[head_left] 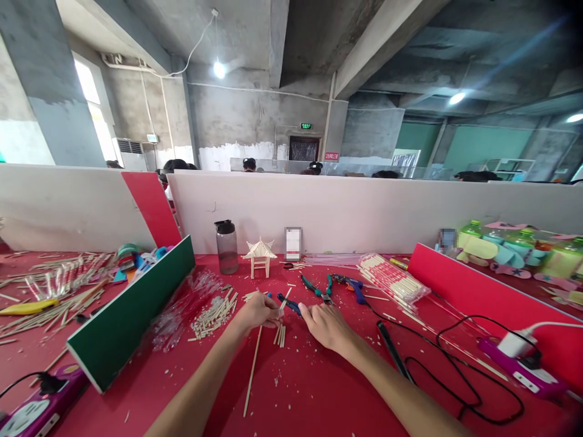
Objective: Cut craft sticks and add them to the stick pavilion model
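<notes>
L hand (259, 311) grips thin wooden stick (253, 367); R hand (325, 325) prob. on blue-handled cutters (289, 304).

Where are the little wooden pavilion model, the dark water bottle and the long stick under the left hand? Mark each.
Pavilion model (259, 250), head view, roof.
Water bottle (226, 249), head view, body.
Long stick (252, 372), head view, mid-shaft.

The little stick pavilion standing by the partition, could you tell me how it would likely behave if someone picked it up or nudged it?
The stick pavilion looks very light, being built of thin sticks. It is probably fragile: its slim legs could snap under a squeeze. Standing tall on narrow legs under a wide roof, it may tip if pushed.
</notes>
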Available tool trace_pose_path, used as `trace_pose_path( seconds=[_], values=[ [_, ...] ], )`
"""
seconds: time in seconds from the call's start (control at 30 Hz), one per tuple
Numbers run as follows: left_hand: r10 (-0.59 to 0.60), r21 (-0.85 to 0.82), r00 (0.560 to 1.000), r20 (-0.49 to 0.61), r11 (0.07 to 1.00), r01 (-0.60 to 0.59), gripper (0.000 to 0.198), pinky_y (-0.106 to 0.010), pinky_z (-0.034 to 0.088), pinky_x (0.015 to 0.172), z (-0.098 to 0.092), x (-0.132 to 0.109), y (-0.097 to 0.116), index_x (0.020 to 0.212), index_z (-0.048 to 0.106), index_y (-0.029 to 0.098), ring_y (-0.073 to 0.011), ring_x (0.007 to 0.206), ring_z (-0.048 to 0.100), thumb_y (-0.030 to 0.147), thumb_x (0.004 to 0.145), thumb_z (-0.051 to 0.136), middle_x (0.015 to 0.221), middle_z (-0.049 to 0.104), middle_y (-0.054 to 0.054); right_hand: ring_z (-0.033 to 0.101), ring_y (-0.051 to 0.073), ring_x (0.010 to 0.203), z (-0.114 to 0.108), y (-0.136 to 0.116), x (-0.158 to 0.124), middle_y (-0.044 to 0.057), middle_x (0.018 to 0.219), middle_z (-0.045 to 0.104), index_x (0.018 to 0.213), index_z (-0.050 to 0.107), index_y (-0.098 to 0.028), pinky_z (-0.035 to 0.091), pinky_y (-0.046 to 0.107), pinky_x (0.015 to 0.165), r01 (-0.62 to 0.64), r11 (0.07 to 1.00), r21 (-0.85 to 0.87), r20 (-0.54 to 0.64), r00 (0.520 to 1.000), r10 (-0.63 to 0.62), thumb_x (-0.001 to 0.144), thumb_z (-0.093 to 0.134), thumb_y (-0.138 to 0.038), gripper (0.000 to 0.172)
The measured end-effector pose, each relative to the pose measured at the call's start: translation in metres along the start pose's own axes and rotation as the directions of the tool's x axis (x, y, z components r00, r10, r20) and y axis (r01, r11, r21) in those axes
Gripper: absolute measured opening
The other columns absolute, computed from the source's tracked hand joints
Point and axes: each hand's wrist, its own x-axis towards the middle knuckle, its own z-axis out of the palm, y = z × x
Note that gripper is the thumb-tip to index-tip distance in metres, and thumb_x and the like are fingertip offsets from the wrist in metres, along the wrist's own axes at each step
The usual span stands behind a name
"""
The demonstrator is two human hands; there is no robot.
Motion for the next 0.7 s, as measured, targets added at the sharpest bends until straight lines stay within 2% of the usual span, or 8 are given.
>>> trace_pose_path(
  seconds=[0.17, 0.3, 0.7],
  values=[
    [0.027, -0.008, 0.999, -0.030, 1.000, -0.027, 0.038, -0.024, 0.053, 0.062, -0.005, -0.005, 0.007, 0.064, 0.070, 0.012, -0.0137, 0.060, 0.064, 0.045, 0.053, 0.084, 0.065, 0.069, -0.003, 0.070, 0.027, 0.090, -0.015, -0.001, 0.008, 0.017, 0.091, 0.075, 0.085, 0.075, -0.015, 0.043, 0.032, 0.080, 0.090, 0.995, -0.035, 0.008, 0.996, -0.089, 0.102, 0.014, -0.048, 0.072],
    [0.017, -0.021, 0.999, -0.040, 1.000, -0.018, 0.039, -0.026, 0.053, 0.064, -0.008, -0.008, 0.012, 0.066, 0.071, 0.012, -0.0146, 0.062, 0.064, 0.044, 0.049, 0.086, 0.064, 0.068, -0.003, 0.071, 0.029, 0.087, -0.020, -0.004, 0.012, 0.019, 0.089, 0.075, 0.081, 0.075, -0.014, 0.044, 0.034, 0.078, 0.080, 0.997, -0.018, 0.003, 0.997, -0.080, 0.102, 0.011, -0.051, 0.077],
    [-0.016, -0.003, 0.998, -0.059, 1.000, 0.015, 0.027, -0.025, 0.052, 0.062, -0.001, -0.002, 0.005, 0.061, 0.069, 0.013, -0.0140, 0.059, 0.064, 0.037, 0.061, 0.080, 0.063, 0.069, -0.004, 0.072, 0.027, 0.084, -0.002, 0.000, 0.015, 0.019, 0.086, 0.074, 0.077, 0.075, -0.014, 0.045, 0.032, 0.074, 0.045, 0.999, -0.024, -0.001, 0.999, -0.045, 0.101, 0.005, -0.052, 0.083]
  ],
)
